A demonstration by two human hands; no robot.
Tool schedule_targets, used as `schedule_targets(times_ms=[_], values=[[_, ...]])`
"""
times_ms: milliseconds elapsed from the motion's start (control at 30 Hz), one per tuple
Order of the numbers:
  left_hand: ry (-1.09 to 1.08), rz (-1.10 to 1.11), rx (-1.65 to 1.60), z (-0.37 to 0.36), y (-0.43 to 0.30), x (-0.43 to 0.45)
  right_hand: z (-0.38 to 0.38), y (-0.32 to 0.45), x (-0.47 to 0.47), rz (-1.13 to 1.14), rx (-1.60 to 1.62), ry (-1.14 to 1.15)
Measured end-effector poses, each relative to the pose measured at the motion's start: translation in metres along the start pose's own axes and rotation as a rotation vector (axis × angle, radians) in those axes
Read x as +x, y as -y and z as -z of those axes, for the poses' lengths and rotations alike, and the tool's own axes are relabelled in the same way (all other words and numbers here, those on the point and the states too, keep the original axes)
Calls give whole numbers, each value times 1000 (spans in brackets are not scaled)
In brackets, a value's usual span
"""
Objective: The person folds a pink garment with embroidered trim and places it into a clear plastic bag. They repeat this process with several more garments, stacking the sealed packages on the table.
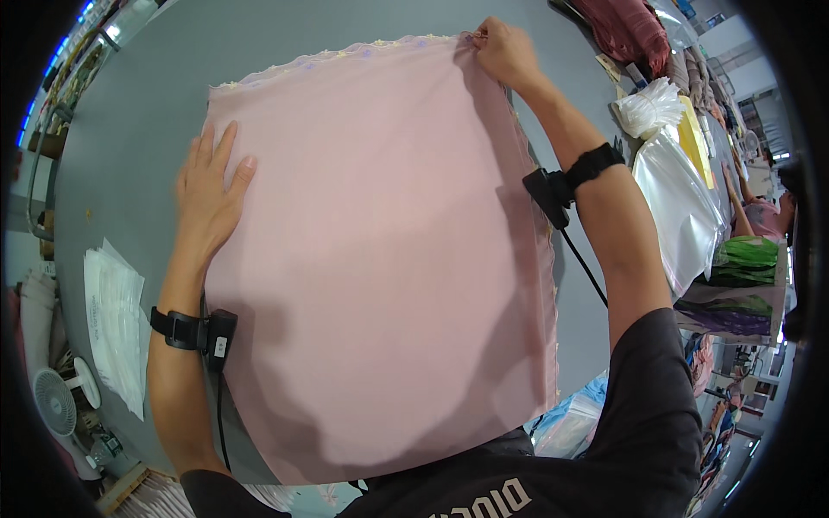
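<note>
A pink cloth [375,246] with a scalloped, flower-embroidered edge lies spread over the grey table [129,175]. Its trimmed edges run along the far side and down the right side, while the near end reaches my torso. At the far right corner, my right hand [508,55] pinches the embroidered edge between thumb and fingers. My left hand [214,184] rests flat on the left part of the cloth, palm down, fingers spread and holding nothing. Both forearms wear black straps with small cabled boxes.
White plastic sleeves [116,327] lie on the table's left. To the right are a clear plastic bag stack [680,207], a bundle of white strips [651,107] and folded dark-pink textiles [625,29]. A white fan [58,398] stands lower left. Another person [764,213] is at far right.
</note>
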State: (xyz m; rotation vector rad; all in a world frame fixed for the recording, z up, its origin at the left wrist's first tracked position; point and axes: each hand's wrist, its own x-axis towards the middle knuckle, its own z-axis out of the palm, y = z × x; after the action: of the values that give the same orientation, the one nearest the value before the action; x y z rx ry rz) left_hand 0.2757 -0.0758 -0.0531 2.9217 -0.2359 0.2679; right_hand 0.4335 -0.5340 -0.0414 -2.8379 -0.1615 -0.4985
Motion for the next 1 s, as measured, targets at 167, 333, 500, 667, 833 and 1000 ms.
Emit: schedule_targets(times_ms=[167, 333, 500, 667, 833, 1000], values=[[-8, 17, 123, -17, 12, 18, -49, -13, 17, 69, 70, -153], [-21, 109, 149, -15, 43, 65, -75, 15, 57, -77, 142, -419], [-218, 33, -199, 12, 45, 2, 19, 21, -2, 13, 402, -57], [-104, -97, -352, 84, 10, -209, 136, 3, -240, 529, 276, 52], [190, -241, -333, 119, -47, -369, 210, 8, -409, 627, 388, 378], [124, -444, 28, 89, -57, -419, 186, 9, -472, 835, -224, 313]])
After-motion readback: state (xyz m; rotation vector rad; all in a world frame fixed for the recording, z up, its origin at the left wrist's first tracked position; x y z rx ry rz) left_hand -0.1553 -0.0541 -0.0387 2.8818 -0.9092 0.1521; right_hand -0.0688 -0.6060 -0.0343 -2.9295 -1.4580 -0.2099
